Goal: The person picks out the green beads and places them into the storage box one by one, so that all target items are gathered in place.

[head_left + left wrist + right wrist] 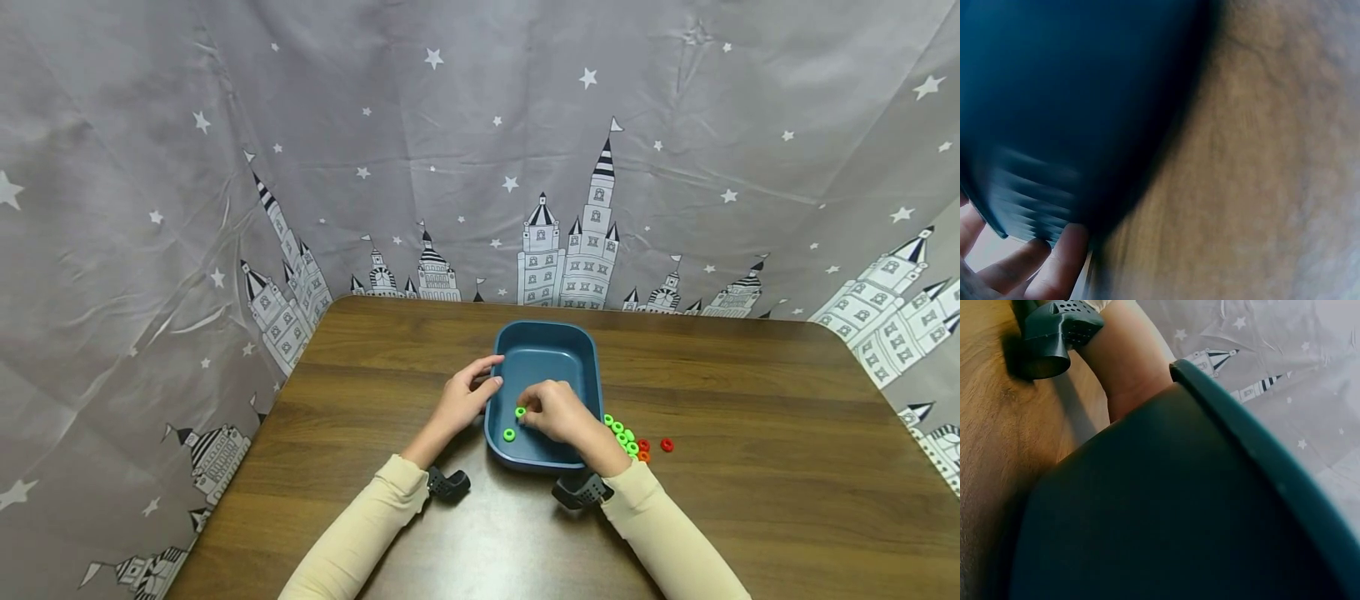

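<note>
A deep blue rectangular bin (pixel 542 450) stands on the wooden table. My left hand (pixel 461 400) rests against its left side, thumb and forefinger at the rim. In the left wrist view, fingertips (pixel 1072 240) touch the ribbed outer wall. My right hand (pixel 557 410) reaches down inside the bin, fingers bent, with thumb and forefinger pinching a small bright green ring (pixel 521 412). Another green ring (pixel 509 435) lies on the bin floor just below it. The bin's wall (pixel 1147 506) hides the right fingers in the right wrist view.
Right of the bin, several green rings (pixel 622 438) lie in a cluster, partly behind the right forearm. Beside them are a red ring (pixel 643 446), an orange ring (pixel 644 457) and a separate red ring (pixel 667 445). A grey castle-print curtain (pixel 465 125) hangs behind the table.
</note>
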`<state>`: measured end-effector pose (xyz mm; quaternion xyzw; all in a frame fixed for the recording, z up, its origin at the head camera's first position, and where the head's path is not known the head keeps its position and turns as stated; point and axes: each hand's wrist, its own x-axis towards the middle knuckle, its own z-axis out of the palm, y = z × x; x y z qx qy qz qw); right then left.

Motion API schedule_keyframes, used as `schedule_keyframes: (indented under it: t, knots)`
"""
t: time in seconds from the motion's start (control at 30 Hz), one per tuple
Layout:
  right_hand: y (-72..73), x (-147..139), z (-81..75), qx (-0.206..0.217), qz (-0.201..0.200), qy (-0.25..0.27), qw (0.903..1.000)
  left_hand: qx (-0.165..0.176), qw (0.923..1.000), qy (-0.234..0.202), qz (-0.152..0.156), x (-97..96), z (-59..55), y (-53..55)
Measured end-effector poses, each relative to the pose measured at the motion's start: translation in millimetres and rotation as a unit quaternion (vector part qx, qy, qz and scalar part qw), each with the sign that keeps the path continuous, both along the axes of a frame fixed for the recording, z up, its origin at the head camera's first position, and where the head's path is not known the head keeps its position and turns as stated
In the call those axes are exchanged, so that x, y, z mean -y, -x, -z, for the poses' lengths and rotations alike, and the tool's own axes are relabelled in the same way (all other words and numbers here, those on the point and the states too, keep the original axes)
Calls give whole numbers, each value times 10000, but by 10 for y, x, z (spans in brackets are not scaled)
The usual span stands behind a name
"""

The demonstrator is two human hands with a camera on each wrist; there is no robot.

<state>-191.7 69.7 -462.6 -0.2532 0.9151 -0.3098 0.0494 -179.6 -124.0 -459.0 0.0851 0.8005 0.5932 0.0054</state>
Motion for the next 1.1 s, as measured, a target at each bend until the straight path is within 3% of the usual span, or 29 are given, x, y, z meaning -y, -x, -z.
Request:
schedule_keyframes:
  t: [0.37, 0.87, 1.1]
  knots:
    - [-20, 0, 18, 96, -141, -412, 9990, -32, 9999, 76, 77, 12, -58, -33]
    - [-14, -11, 10, 118, -210, -400, 9989, -78, 9999, 63, 71, 9, -47, -30]
    - [-11, -61, -42, -70, -220, -224, 9995, -86, 9999, 35, 125, 14, -50, -28]
